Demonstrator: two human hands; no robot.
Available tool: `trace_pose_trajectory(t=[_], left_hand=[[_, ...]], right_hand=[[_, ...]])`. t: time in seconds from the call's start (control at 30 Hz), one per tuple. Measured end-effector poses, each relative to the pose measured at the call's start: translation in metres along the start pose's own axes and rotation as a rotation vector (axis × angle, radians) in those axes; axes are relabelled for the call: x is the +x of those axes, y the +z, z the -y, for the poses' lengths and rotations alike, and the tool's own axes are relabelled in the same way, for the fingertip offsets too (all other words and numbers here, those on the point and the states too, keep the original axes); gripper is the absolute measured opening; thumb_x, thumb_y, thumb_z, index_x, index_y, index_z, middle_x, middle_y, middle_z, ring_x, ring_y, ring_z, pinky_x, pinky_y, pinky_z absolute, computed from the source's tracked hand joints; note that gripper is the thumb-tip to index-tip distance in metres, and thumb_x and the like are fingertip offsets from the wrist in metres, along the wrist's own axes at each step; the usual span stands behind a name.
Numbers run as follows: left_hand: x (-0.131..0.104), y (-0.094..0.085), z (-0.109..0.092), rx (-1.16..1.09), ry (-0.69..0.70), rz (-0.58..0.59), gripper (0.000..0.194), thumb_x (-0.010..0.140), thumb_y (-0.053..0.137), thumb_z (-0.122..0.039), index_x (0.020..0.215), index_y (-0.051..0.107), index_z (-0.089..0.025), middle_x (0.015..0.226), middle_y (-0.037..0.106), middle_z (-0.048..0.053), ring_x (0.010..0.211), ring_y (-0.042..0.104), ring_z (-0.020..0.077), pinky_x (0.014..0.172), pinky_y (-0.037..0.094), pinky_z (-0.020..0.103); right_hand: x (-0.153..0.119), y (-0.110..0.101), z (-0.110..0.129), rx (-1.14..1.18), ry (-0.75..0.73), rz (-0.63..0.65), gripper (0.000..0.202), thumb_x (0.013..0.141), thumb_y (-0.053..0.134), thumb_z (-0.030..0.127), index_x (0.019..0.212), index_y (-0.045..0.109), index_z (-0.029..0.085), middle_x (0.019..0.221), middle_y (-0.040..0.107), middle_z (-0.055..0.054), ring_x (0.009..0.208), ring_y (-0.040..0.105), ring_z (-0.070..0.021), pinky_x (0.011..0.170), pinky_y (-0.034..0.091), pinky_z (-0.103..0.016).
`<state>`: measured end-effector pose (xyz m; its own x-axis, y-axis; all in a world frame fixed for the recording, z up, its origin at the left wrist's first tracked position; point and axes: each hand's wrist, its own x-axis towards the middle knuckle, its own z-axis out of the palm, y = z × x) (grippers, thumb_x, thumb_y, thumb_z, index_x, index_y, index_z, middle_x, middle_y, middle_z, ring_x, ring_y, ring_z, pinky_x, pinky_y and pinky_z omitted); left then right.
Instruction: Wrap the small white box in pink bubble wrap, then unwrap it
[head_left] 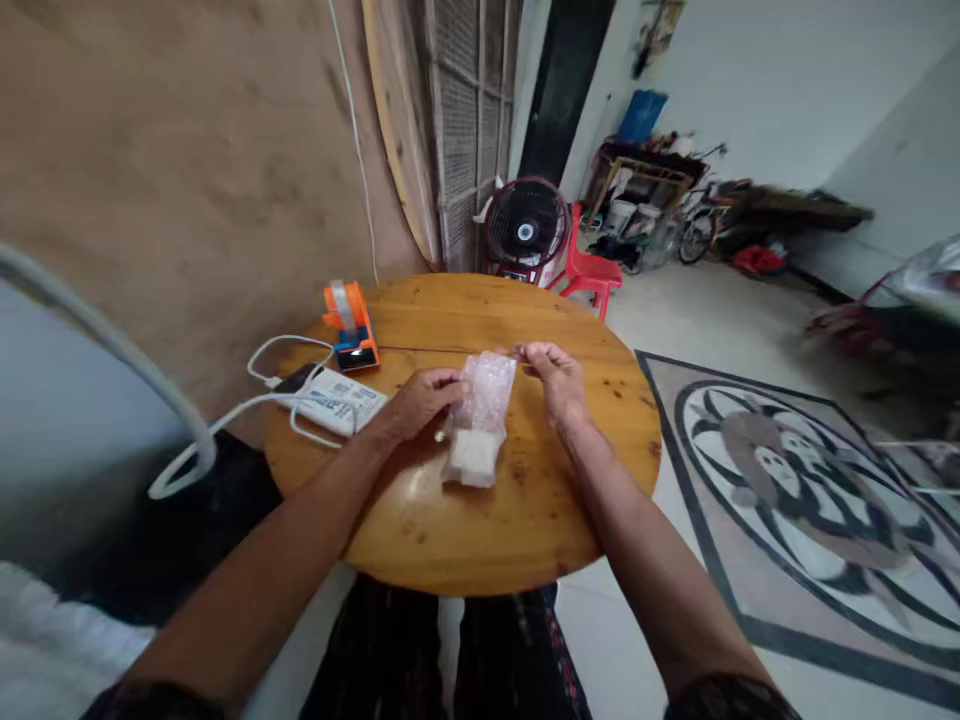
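A bubble wrap pouch [491, 388] lies on the round wooden table in front of me, with a small whitish block [475, 455] inside its near end. My left hand [426, 400] grips the pouch's left edge, thumb and fingers closed on it. By the far right corner of the pouch, my right hand [553, 374] has its fingertips pinched together. Whatever is between those fingertips is blurred and too small to name. Farther back on the left stands an orange and blue tape dispenser [352, 325] with a roll of clear tape on it.
White cables [259, 400] loop over a white printed package [334, 400] on the left of the wooden table [420, 535]. Beyond the far edge are a fan [526, 232] and a red plastic chair [589, 268]. A panda-patterned floor design [795, 470] is on the right.
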<state>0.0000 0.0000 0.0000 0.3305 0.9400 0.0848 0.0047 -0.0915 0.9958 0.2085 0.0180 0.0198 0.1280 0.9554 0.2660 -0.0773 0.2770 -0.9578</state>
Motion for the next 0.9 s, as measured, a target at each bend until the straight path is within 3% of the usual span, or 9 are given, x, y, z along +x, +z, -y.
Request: trace_pose_trajectory(t=[0.1, 0.17, 0.37, 0.43, 0.53, 0.67, 0.77, 0.9], left_hand=[[0.001, -0.001, 0.003, -0.03, -0.088, -0.058, 0.031, 0.07, 0.068, -0.044, 0.073, 0.06, -0.015, 0.062, 0.051, -0.004, 0.052, 0.044, 0.0084, 0.051, 0.032, 0.022], [0.001, -0.001, 0.003, -0.056, -0.128, -0.083, 0.034, 0.068, 0.07, -0.046, 0.072, 0.059, -0.014, 0.06, 0.05, -0.005, 0.051, 0.043, 0.008, 0.049, 0.032, 0.022], [0.0, 0.0, 0.0, -0.113, -0.159, -0.108, 0.037, 0.065, 0.074, -0.048, 0.073, 0.06, -0.014, 0.061, 0.053, -0.003, 0.052, 0.045, 0.008, 0.049, 0.035, 0.021], [0.0, 0.0, -0.003, -0.121, -0.159, -0.115, 0.037, 0.065, 0.075, -0.047, 0.071, 0.061, -0.014, 0.06, 0.053, -0.004, 0.051, 0.044, 0.0074, 0.048, 0.034, 0.021], [-0.001, 0.0, -0.006, -0.165, -0.159, -0.096, 0.034, 0.065, 0.077, -0.045, 0.069, 0.062, -0.015, 0.056, 0.051, -0.005, 0.048, 0.043, 0.0069, 0.047, 0.034, 0.021], [0.0, 0.0, -0.005, -0.296, -0.161, -0.034, 0.031, 0.066, 0.078, -0.042, 0.081, 0.071, -0.016, 0.068, 0.064, -0.001, 0.058, 0.056, 0.0112, 0.056, 0.043, 0.024], [0.0, 0.0, -0.001, -0.367, -0.135, 0.01, 0.03, 0.068, 0.078, -0.041, 0.086, 0.074, -0.017, 0.077, 0.07, 0.003, 0.067, 0.062, 0.0143, 0.064, 0.048, 0.026], [0.0, 0.0, 0.001, -0.431, -0.116, 0.075, 0.025, 0.071, 0.077, -0.037, 0.085, 0.075, -0.016, 0.081, 0.072, 0.004, 0.072, 0.065, 0.0154, 0.071, 0.051, 0.028]], right_hand=[[0.0, -0.002, 0.005, 0.017, -0.093, -0.041, 0.028, 0.074, 0.071, 0.049, 0.072, 0.065, 0.021, 0.076, 0.07, 0.001, 0.069, 0.062, -0.0113, 0.068, 0.046, -0.025], [-0.003, -0.001, 0.01, 0.012, -0.142, -0.004, 0.027, 0.075, 0.072, 0.048, 0.071, 0.065, 0.022, 0.069, 0.066, 0.003, 0.059, 0.058, -0.0101, 0.063, 0.046, -0.025], [-0.025, 0.015, 0.019, -0.158, -0.196, 0.312, 0.031, 0.079, 0.069, 0.048, 0.066, 0.062, 0.02, 0.058, 0.057, 0.003, 0.052, 0.05, -0.0105, 0.054, 0.041, -0.025], [-0.029, 0.02, 0.015, -0.272, -0.231, 0.361, 0.032, 0.08, 0.067, 0.048, 0.066, 0.061, 0.019, 0.059, 0.054, 0.003, 0.054, 0.047, -0.01, 0.054, 0.039, -0.025], [-0.031, 0.023, 0.005, -0.466, -0.256, 0.327, 0.03, 0.08, 0.066, 0.049, 0.075, 0.06, 0.02, 0.063, 0.054, 0.003, 0.056, 0.046, -0.0097, 0.055, 0.037, -0.024], [-0.03, 0.024, 0.002, -0.645, -0.198, 0.278, 0.035, 0.077, 0.067, 0.054, 0.088, 0.059, 0.021, 0.065, 0.058, 0.003, 0.057, 0.05, -0.0115, 0.056, 0.037, -0.024], [-0.03, 0.027, 0.007, -0.739, -0.156, 0.268, 0.038, 0.075, 0.068, 0.056, 0.087, 0.057, 0.022, 0.068, 0.061, 0.001, 0.06, 0.054, -0.0135, 0.058, 0.038, -0.025], [-0.031, 0.029, 0.006, -0.741, -0.118, 0.257, 0.026, 0.078, 0.065, 0.046, 0.081, 0.058, 0.021, 0.067, 0.062, 0.001, 0.058, 0.053, -0.0133, 0.057, 0.036, -0.025]])
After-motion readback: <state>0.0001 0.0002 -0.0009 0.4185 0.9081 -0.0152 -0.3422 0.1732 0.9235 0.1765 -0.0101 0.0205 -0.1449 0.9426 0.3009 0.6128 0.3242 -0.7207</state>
